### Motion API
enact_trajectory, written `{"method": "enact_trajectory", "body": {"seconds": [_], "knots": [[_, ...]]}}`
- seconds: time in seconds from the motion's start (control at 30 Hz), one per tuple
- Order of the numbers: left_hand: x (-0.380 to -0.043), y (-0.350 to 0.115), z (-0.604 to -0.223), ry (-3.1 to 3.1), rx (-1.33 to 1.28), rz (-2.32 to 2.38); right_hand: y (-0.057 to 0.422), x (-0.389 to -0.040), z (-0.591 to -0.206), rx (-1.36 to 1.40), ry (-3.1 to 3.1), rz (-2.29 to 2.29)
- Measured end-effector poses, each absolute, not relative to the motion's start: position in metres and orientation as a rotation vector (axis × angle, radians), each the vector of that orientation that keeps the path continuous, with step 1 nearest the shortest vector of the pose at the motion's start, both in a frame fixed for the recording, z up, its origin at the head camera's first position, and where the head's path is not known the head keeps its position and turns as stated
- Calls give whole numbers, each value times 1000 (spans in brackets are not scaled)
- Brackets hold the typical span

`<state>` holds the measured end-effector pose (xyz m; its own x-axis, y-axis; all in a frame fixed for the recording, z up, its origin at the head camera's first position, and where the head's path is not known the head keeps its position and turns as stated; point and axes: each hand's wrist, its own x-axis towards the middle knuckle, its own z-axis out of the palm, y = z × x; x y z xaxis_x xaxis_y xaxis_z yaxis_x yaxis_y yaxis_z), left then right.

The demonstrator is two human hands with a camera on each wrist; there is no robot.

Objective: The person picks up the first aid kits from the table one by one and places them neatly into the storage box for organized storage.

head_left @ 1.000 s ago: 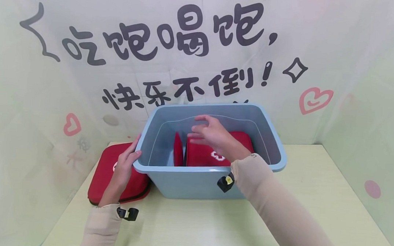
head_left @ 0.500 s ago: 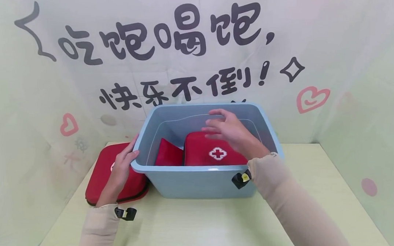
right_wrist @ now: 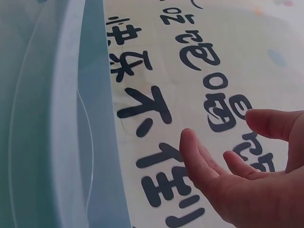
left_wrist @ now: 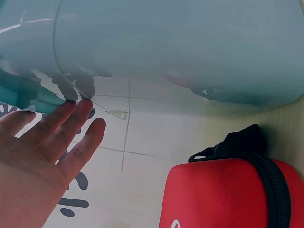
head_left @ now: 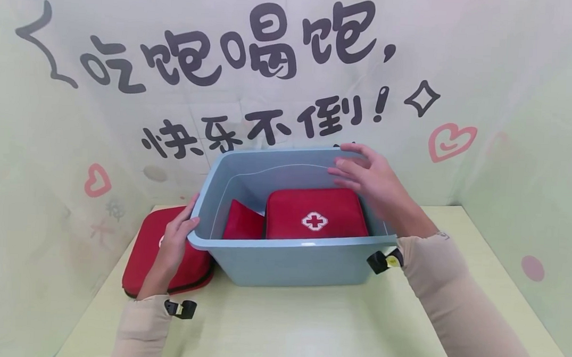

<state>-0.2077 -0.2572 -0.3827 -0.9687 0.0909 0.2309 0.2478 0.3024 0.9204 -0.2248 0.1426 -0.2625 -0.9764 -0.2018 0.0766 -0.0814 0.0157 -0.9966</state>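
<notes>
A light blue plastic bin [head_left: 282, 263] stands on the table. Inside it lies a red first-aid case [head_left: 289, 210] marked with a white-edged cross; a smaller plain red piece [head_left: 246, 222] leans to its left, partly hidden by the front wall. At the bin's left end, my left hand [head_left: 173, 240] rests against the rim; in the left wrist view its fingers [left_wrist: 76, 126] touch the outer wall, fairly straight. My right hand [head_left: 377, 182] is over the bin's right end, fingers spread and loosely bent, holding nothing. The right wrist view shows nothing between its fingers [right_wrist: 202, 161].
A second red zippered case [head_left: 144, 252] lies on the table left of the bin, partly behind my left forearm; its black zip shows in the left wrist view. A printed cloth backdrop [head_left: 270, 108] hangs close behind the bin. Pale tabletop [head_left: 284, 327] extends in front.
My right hand has moved right, from above the red case to the bin's right end. The smaller red piece has tipped from standing on edge to leaning left. My left hand has stayed put.
</notes>
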Motion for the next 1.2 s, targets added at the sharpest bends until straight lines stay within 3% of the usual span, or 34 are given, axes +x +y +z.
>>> {"method": "enact_trajectory", "body": {"seconds": [0.23, 0.57, 1.2], "knots": [[-207, -258, -383, -2429, -322, -1755, 175, -209, -262, -293, 2357, -2056], [-207, -258, -382, -2419, -330, -1746, 220, -196, -293, -143, 2574, -1929], [-209, -257, -381, -2420, -318, -1759, 238, -170, -352, -114, 2533, -1931]]}}
